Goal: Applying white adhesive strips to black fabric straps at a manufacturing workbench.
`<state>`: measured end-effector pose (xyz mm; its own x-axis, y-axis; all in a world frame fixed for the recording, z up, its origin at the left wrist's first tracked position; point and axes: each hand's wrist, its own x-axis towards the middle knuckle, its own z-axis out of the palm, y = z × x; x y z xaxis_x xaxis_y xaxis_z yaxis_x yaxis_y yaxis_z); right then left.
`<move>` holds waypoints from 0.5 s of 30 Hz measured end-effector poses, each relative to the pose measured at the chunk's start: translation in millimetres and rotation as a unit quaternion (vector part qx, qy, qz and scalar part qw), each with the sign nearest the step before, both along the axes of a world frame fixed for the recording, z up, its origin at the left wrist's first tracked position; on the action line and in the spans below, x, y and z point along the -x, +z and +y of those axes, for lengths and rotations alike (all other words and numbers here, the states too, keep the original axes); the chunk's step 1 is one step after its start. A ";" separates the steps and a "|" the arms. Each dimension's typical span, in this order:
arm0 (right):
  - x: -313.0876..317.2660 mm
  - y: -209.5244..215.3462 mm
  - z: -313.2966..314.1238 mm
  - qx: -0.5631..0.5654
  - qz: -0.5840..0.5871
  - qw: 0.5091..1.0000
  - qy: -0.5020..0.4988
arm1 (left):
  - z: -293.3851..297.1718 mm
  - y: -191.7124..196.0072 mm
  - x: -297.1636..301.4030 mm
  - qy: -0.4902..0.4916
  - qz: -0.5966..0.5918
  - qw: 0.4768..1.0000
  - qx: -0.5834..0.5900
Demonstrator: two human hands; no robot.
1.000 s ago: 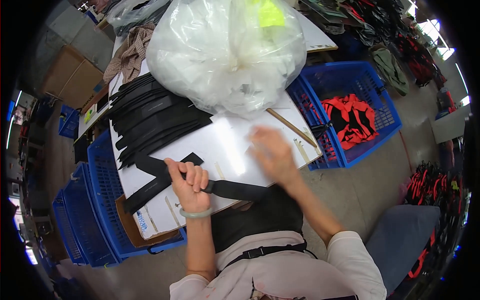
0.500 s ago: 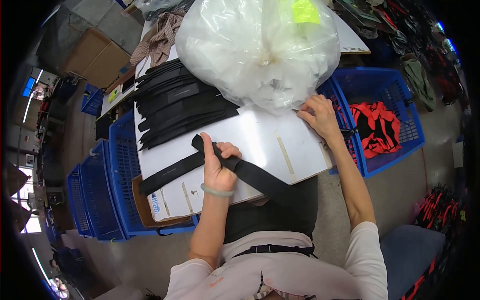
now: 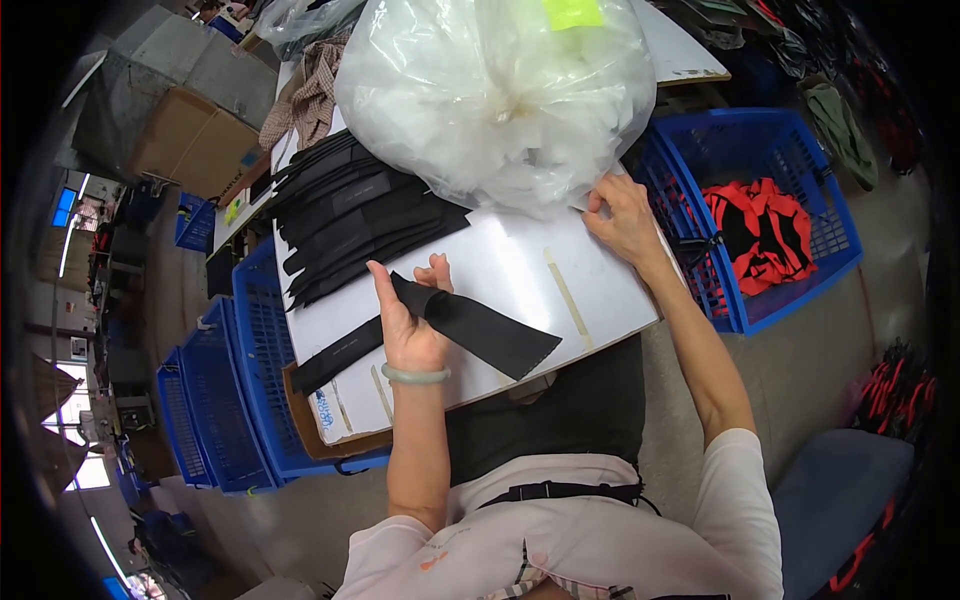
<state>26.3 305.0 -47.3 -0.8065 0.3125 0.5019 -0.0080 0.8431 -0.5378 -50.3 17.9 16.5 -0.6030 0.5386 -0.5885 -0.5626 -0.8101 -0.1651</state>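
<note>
The left hand [image 3: 412, 325] has uncurled, thumb and fingers apart; the flat black fabric strip [image 3: 482, 325] crosses it, long axis ten-to-four, free end toward four o'clock. Right hand [image 3: 622, 222], one o'clock: curled, hold unclear.

Blue lettering [image 3: 323, 409] on the near-left corner of the white tabletop [image 3: 500, 270]. Pale print, too small to read, on the near-left black strip [image 3: 335, 362] and the stacked black strips [image 3: 350, 225]. Dark print on cardboard carton [image 3: 190, 140], blurred.

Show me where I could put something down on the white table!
The main bare patch of white tabletop lies between the stacked black fabric strips, the clear plastic bag, the right hand and the black strip at the left hand. Strips and bag crowd the far side.
</note>
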 end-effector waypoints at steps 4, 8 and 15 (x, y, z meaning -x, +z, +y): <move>-10.0 8.3 1.5 -0.009 0.000 1.000 -0.008 | 1.7 -1.6 -0.2 -0.031 0.023 0.999 -0.029; -37.7 50.5 -20.7 0.102 0.012 0.994 0.028 | -8.0 -3.0 2.8 -0.020 0.030 0.999 -0.005; -56.1 121.0 -79.4 0.396 -0.056 0.878 0.264 | -2.5 -4.2 -4.6 -0.052 0.146 0.986 0.055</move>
